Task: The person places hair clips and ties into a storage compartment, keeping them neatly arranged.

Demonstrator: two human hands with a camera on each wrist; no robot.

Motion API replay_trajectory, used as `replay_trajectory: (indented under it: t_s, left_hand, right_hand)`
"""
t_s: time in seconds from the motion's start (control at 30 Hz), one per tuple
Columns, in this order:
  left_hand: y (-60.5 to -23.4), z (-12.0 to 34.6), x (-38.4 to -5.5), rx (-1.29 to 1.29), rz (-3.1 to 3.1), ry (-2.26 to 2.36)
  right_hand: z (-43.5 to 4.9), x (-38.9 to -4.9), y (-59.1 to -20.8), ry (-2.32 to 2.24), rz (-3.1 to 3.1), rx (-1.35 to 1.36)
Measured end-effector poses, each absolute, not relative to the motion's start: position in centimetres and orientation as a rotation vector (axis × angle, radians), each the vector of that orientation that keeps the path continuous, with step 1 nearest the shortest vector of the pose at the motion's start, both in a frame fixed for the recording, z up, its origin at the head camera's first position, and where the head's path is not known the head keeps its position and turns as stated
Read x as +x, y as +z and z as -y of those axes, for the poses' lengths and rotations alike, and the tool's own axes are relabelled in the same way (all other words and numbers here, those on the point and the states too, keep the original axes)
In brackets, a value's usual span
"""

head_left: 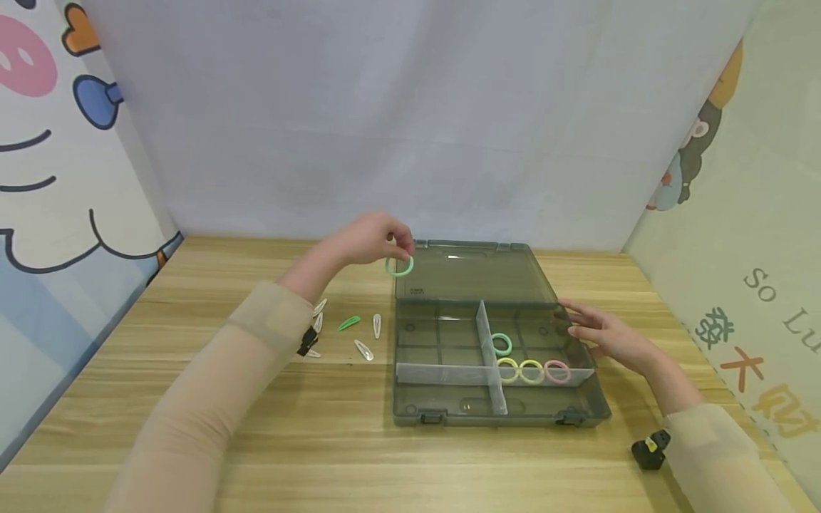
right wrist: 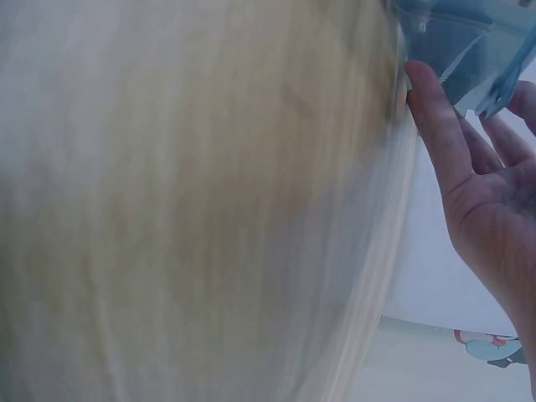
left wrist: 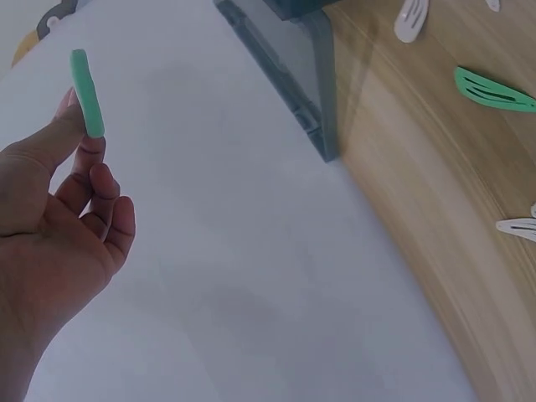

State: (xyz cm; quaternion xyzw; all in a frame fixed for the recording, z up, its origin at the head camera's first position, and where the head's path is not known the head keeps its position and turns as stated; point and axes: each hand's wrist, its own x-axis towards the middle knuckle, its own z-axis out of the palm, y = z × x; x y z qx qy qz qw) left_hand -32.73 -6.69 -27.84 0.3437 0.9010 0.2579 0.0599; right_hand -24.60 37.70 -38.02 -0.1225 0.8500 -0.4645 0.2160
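My left hand (head_left: pixel 375 239) pinches a mint-green hair tie (head_left: pixel 400 267) between thumb and fingertips, raised in front of the lid's left edge. Edge-on, the same hair tie (left wrist: pixel 87 94) shows in the left wrist view. A grey see-through storage box (head_left: pixel 436 420) lies with its lid (head_left: pixel 474 274) folded back. Inside, at the right, are a mint hair tie (head_left: pixel 502 345), two yellow hair ties (head_left: pixel 531 380) and a pink hair tie (head_left: pixel 556 382). Against the box's right wall rests my right hand (head_left: pixel 612 342), its fingers fairly straight.
Left of the box lie a green snap hair clip (head_left: pixel 349 323) and several white snap hair clips (head_left: pixel 377 326), some partly behind the left forearm. Clear dividers (head_left: pixel 490 356) split the box. A white backdrop (head_left: pixel 410 142) stands behind the wooden table (head_left: pixel 288 456).
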Motion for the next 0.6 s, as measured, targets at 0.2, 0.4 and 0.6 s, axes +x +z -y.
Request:
replay_trajectory:
  t_s: [0.2,0.4,0.6]
  left_hand:
    - [-26.7,4.3,-32.6,1.121,-2.711,0.724]
    - [-26.3,1.6,-32.4,1.249,-2.684,0.66]
    - [-26.3,-1.4,-32.2,1.304,-2.614,0.663]
  right_hand:
    - [-37.7,-24.8,-38.0,-1.29,-2.35,-0.34]
    - [-37.7,-25.1,-38.2,-1.286,-2.35,-0.341]
    - [-37.8,-25.1,-38.3,-1.282,-2.351,-0.346]
